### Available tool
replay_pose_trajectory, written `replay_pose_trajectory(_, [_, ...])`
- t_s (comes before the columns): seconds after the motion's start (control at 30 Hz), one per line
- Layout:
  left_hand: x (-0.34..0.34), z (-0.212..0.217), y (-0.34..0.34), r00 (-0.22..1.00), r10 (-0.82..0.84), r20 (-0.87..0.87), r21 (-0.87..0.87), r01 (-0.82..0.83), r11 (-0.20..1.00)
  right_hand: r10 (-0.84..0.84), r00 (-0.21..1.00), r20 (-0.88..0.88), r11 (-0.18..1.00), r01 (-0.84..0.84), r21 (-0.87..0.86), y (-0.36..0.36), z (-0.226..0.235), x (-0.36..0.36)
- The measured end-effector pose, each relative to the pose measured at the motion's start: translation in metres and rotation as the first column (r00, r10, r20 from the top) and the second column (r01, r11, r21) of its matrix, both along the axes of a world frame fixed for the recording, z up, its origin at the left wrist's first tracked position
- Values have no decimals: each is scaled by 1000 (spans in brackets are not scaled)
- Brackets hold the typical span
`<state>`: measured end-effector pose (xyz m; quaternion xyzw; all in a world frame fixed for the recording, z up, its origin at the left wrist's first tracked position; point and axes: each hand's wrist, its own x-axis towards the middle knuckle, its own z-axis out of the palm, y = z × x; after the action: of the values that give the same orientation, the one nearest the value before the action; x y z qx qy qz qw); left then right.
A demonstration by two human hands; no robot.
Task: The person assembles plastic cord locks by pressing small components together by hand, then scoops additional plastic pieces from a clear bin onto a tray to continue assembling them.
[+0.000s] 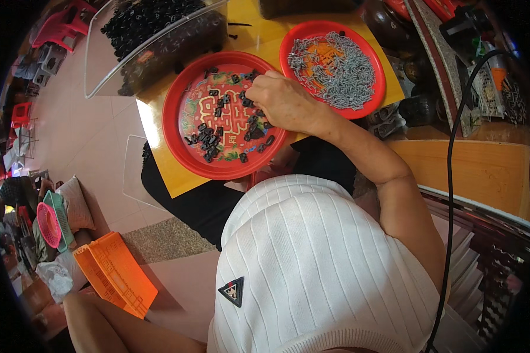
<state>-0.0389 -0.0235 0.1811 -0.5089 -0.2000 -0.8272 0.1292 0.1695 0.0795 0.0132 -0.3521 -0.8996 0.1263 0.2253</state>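
My right hand (pixel 285 101) reaches over the right rim of a round red tray (pixel 174 144) with a patterned bottom. Its fingers are bent together and point down among small black plastic pieces (pixel 209 140). Whatever they pinch is hidden under the fingertips. More black pieces lie scattered and in loose clumps across the tray. Beside my right wrist stands a second red tray (pixel 378 88) holding many small grey metal screws (pixel 350 76). At the lower left a bent bare arm (pixel 106 323) shows, but my left hand is out of the picture.
A clear plastic bin (pixel 153 56) full of black pieces stands at the far left of the yellow tabletop (pixel 185 179). A black cable (pixel 450 176) hangs along the right. An orange crate (pixel 116 273) and a pink basket (pixel 48 225) sit at the left.
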Motion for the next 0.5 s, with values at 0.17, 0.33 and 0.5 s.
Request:
replay_pose_trajectory(0.17, [-7,-3,-11,997,57,-61,-87,-62,994,-41,988,152,999,35,41,3,-10,-15])
replay_pose_trajectory(0.33, [-13,-8,-17,988,99,-115,-175,-118,978,-39,987,157,999,35,27,4,-12,-20])
replay_pose_trajectory(0.5, [-19,-15,-19,979,118,-168,-260,-159,952,-7,999,-37,1000,7,14,8,-15,-24])
